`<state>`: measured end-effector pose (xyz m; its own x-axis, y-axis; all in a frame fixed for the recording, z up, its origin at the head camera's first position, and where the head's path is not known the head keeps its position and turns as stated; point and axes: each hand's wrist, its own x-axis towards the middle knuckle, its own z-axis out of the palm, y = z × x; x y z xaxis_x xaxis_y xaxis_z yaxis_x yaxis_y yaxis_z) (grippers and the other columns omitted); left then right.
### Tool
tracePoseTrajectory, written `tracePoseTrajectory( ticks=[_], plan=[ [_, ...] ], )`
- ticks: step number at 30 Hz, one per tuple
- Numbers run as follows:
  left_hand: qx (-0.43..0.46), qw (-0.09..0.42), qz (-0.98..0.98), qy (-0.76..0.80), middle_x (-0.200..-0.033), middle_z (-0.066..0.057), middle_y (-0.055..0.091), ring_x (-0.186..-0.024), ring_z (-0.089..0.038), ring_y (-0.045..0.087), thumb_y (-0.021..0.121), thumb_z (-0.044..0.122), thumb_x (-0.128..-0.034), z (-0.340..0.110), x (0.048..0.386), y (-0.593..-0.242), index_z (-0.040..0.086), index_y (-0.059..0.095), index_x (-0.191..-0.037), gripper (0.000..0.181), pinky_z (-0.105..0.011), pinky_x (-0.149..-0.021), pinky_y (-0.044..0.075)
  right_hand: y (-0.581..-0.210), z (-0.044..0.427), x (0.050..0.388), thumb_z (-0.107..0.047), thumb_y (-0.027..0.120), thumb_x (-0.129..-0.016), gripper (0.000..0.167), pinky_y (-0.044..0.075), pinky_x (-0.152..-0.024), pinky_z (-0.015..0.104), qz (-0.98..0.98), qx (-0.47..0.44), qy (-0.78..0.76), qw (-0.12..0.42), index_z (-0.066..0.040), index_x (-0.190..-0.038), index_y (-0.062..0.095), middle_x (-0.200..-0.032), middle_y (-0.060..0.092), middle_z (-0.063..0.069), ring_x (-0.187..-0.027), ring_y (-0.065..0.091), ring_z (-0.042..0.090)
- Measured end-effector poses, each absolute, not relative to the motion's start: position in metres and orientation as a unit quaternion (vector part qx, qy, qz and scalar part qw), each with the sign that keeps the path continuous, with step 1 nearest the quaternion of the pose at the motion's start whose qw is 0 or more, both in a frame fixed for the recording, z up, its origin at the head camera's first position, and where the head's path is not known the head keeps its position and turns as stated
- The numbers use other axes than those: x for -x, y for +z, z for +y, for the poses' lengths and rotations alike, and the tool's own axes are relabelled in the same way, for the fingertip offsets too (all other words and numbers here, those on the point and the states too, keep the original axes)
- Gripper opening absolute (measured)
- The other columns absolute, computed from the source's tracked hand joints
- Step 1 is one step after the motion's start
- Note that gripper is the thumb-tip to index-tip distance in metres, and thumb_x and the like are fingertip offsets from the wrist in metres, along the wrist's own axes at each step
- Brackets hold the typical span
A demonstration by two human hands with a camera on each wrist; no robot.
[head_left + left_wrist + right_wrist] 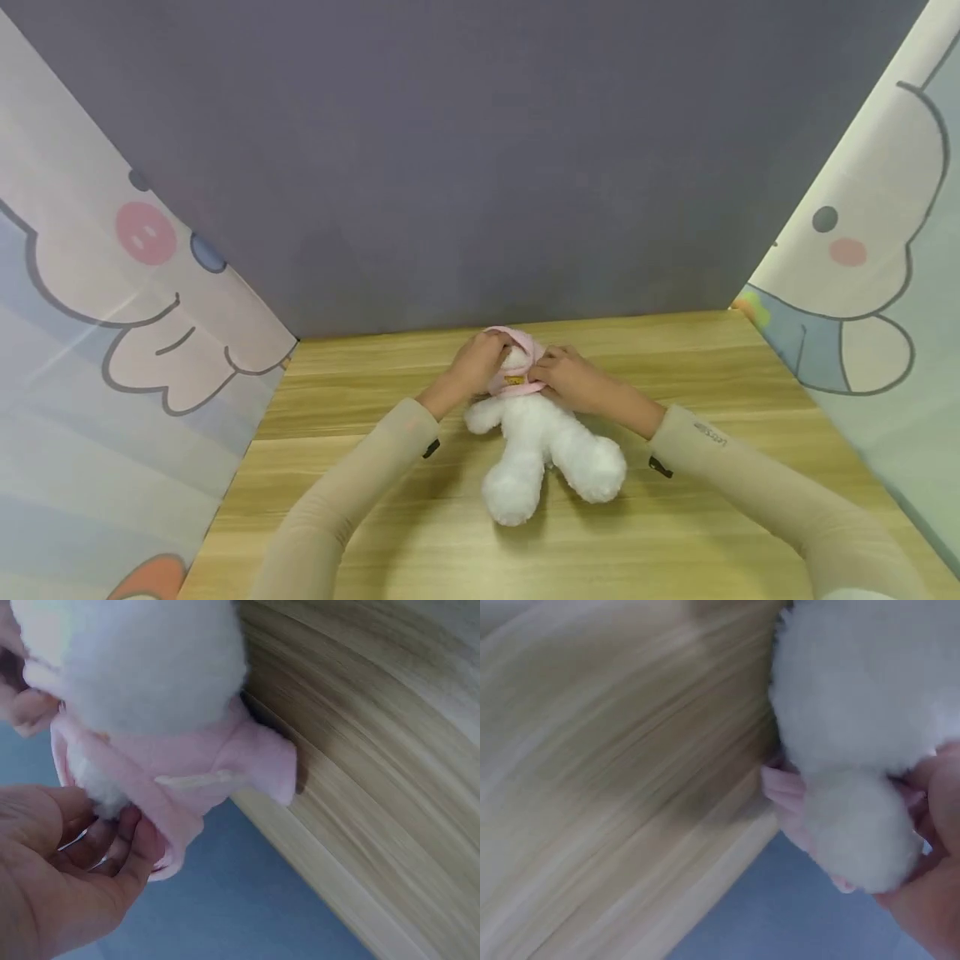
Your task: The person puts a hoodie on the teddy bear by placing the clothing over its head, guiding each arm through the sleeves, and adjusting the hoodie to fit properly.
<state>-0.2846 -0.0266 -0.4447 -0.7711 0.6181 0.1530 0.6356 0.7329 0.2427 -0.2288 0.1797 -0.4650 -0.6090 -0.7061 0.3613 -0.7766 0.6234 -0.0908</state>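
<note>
A white plush toy [528, 437] lies on the wooden table with its legs pointing toward me. A small pink garment [531, 388] with a yellow patch covers its upper end. At the garment's left side my left hand [478, 365] grips its edge; in the left wrist view the curled fingers of that hand [82, 877] are at an opening where white fur shows. My right hand [581, 382] pinches the pink cloth on the other side. In the right wrist view, white limbs hide most of the right fingers, and only part of the hand [930, 900] shows.
The light wooden table [337, 492] ends at a grey-blue panel [487, 167] behind the toy. Cloth walls printed with cartoon animals stand on the left [82, 275] and the right [870, 250].
</note>
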Motion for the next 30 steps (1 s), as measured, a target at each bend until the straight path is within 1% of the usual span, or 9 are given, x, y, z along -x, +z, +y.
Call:
tracePoseTrajectory(
  ticks=[4, 9, 12, 15, 17, 20, 22, 25, 30],
  plan=[
    [0.344, 0.011, -0.928, -0.142, -0.126, -0.009, 0.066, -0.112, -0.023, 0.064, 0.057, 0.015, -0.1046, -0.023, 0.281, -0.441, 0.007, 0.07, -0.122, 0.023, -0.033, -0.084, 0.056, -0.466, 0.189, 0.218, -0.013, 0.07, -0.095, 0.009, 0.049, -0.086, 0.05, -0.898, -0.397, 0.124, 0.145, -0.01, -0.103, 0.068, -0.1, 0.069, 0.003, -0.098, 0.061, 0.027],
    [0.317, -0.009, -0.939, -0.134, -0.14, -0.008, 0.055, -0.119, -0.023, 0.06, 0.061, 0.033, -0.1022, -0.027, 0.278, -0.441, 0.013, 0.062, -0.134, 0.038, -0.037, -0.089, 0.055, -0.474, 0.195, 0.214, -0.016, 0.07, -0.092, 0.019, 0.044, -0.087, 0.05, -0.928, -0.301, 0.096, 0.197, -0.01, -0.109, 0.062, -0.107, 0.063, 0.008, -0.103, 0.055, 0.031],
    [0.326, 0.009, -0.94, -0.099, -0.137, -0.012, 0.057, -0.122, -0.027, 0.058, 0.064, 0.036, -0.1, -0.026, 0.277, -0.44, 0.01, 0.061, -0.132, 0.042, -0.041, -0.091, 0.055, -0.474, 0.191, 0.214, -0.017, 0.068, -0.092, 0.017, 0.043, -0.083, 0.046, -0.941, -0.255, 0.1, 0.198, -0.011, -0.107, 0.063, -0.102, 0.062, 0.007, -0.096, 0.056, 0.03],
    [0.336, 0.049, -0.938, -0.068, -0.128, -0.016, 0.061, -0.118, -0.03, 0.06, 0.066, 0.029, -0.0988, -0.03, 0.274, -0.443, 0.004, 0.062, -0.127, 0.038, -0.042, -0.09, 0.056, -0.473, 0.189, 0.215, -0.016, 0.066, -0.093, 0.01, 0.045, -0.078, 0.043, -0.945, -0.242, 0.107, 0.191, -0.012, -0.101, 0.064, -0.096, 0.062, 0.005, -0.087, 0.058, 0.027],
    [0.327, 0.063, -0.94, -0.074, -0.123, -0.016, 0.063, -0.112, -0.029, 0.063, 0.066, 0.025, -0.0976, -0.035, 0.271, -0.449, 0.002, 0.062, -0.122, 0.034, -0.04, -0.087, 0.057, -0.475, 0.193, 0.216, -0.008, 0.067, -0.091, 0.006, 0.046, -0.075, 0.044, -0.939, -0.25, 0.111, 0.206, -0.013, -0.094, 0.066, -0.093, 0.066, 0.004, -0.084, 0.06, 0.027],
    [0.316, 0.055, -0.941, -0.109, -0.123, -0.018, 0.063, -0.109, -0.03, 0.064, 0.064, 0.023, -0.0986, -0.041, 0.267, -0.456, 0.001, 0.061, -0.122, 0.033, -0.039, -0.084, 0.058, -0.479, 0.204, 0.217, 0.003, 0.067, -0.086, 0.016, 0.049, -0.073, 0.045, -0.917, -0.293, 0.12, 0.241, -0.013, -0.083, 0.066, -0.088, 0.07, 0.003, -0.081, 0.062, 0.026],
    [0.318, 0.048, -0.939, -0.124, -0.127, -0.018, 0.062, -0.113, -0.03, 0.063, 0.063, 0.025, -0.1002, -0.041, 0.265, -0.457, 0.001, 0.061, -0.124, 0.034, -0.041, -0.086, 0.058, -0.481, 0.208, 0.217, 0.008, 0.066, -0.084, 0.022, 0.049, -0.072, 0.044, -0.904, -0.322, 0.129, 0.249, -0.013, -0.08, 0.066, -0.086, 0.07, 0.003, -0.082, 0.062, 0.025],
    [0.327, 0.042, -0.936, -0.126, -0.129, -0.015, 0.062, -0.117, -0.028, 0.061, 0.062, 0.031, -0.1019, -0.038, 0.265, -0.457, 0.005, 0.062, -0.127, 0.036, -0.04, -0.087, 0.057, -0.476, 0.206, 0.215, 0.008, 0.067, -0.086, 0.019, 0.051, -0.076, 0.042, -0.893, -0.359, 0.138, 0.236, -0.011, -0.086, 0.068, -0.091, 0.068, 0.004, -0.087, 0.061, 0.026],
    [0.341, 0.023, -0.925, -0.168, -0.111, -0.006, 0.067, -0.092, -0.018, 0.064, 0.065, 0.028, -0.101, -0.03, 0.271, -0.45, 0.009, 0.067, -0.12, 0.027, -0.028, -0.072, 0.054, -0.45, 0.193, 0.212, 0.002, 0.073, -0.085, 0.02, 0.053, -0.085, 0.039, -0.873, -0.432, 0.132, 0.185, -0.01, -0.101, 0.072, -0.104, 0.07, 0.004, -0.096, 0.063, 0.024]
  ],
)
